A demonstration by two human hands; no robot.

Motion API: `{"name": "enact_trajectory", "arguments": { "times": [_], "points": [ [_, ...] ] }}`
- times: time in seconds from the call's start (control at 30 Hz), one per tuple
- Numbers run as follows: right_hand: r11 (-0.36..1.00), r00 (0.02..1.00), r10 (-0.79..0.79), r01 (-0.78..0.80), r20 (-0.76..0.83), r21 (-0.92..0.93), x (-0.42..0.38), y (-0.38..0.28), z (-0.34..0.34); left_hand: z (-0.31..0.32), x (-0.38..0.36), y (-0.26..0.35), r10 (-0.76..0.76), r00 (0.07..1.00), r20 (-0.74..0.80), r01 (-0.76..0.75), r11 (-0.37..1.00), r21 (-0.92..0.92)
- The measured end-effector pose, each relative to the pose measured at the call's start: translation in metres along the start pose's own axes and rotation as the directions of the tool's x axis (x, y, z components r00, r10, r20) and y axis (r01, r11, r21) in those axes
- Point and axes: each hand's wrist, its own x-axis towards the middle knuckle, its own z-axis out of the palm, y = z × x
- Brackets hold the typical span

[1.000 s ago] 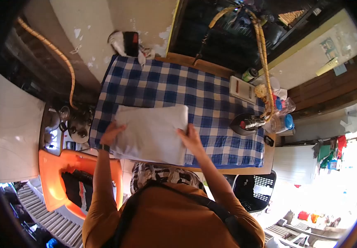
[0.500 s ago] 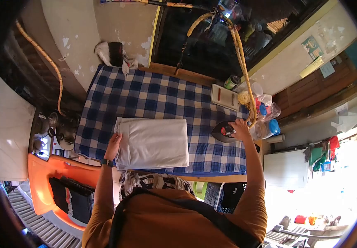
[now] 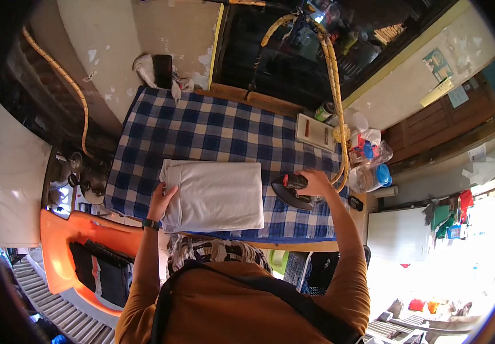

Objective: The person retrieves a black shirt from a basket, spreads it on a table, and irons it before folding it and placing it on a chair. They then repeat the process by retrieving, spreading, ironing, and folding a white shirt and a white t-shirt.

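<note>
A folded white cloth (image 3: 216,196) lies on the blue-and-white checked cloth (image 3: 201,129) that covers the table. At its left edge is my left hand (image 3: 160,200), with the thumb on top of the fabric and the fingers at its side, closed on the edge. My right hand (image 3: 312,184) is wrapped round the handle of a dark iron (image 3: 293,194), right of the white cloth. The iron's tip points up and left, and a gap separates it from the white cloth.
A yellow-and-black cord (image 3: 332,74) hangs down near my right hand. Beyond the iron are a pale tray (image 3: 314,133), a can (image 3: 324,111) and a blue-lidded jar (image 3: 373,176). An orange chair (image 3: 58,252) with dark folded clothes (image 3: 103,272) stands at the left.
My right hand has moved left with the iron, which has turned and is nearer the white cloth. My left thumb now lies further over the cloth's left edge.
</note>
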Motion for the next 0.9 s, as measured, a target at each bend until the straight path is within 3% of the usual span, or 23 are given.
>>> {"name": "enact_trajectory", "arguments": {
  "times": [0.13,0.2,0.53,0.63,0.7,0.9],
  "points": [
    [0.972,0.986,0.156,-0.144,-0.052,0.183,0.015,-0.004,0.011,-0.001,0.002,-0.006,0.005,1.000,0.016,-0.004,0.999,-0.037],
    [0.917,0.943,0.332,-0.326,0.009,0.230,0.019,-0.005,0.010,0.000,0.005,-0.011,-0.014,1.000,0.014,0.015,0.999,-0.034],
    [0.914,0.945,0.325,-0.307,-0.029,0.264,0.021,-0.004,0.013,0.004,-0.001,-0.010,0.040,0.999,-0.012,-0.041,0.996,-0.074],
    [0.909,0.939,0.345,-0.331,-0.010,0.253,0.022,-0.001,0.017,0.004,0.000,-0.012,0.073,0.996,-0.046,-0.073,0.997,-0.013],
    [0.934,0.950,0.303,-0.282,-0.069,0.221,0.022,-0.001,0.019,0.003,-0.001,-0.008,0.053,0.998,-0.014,-0.054,0.997,-0.061],
    [0.916,0.946,0.322,-0.301,-0.039,0.266,0.023,0.002,0.022,0.006,-0.003,-0.005,0.061,0.997,-0.050,-0.066,0.992,-0.108]
  ]
}}
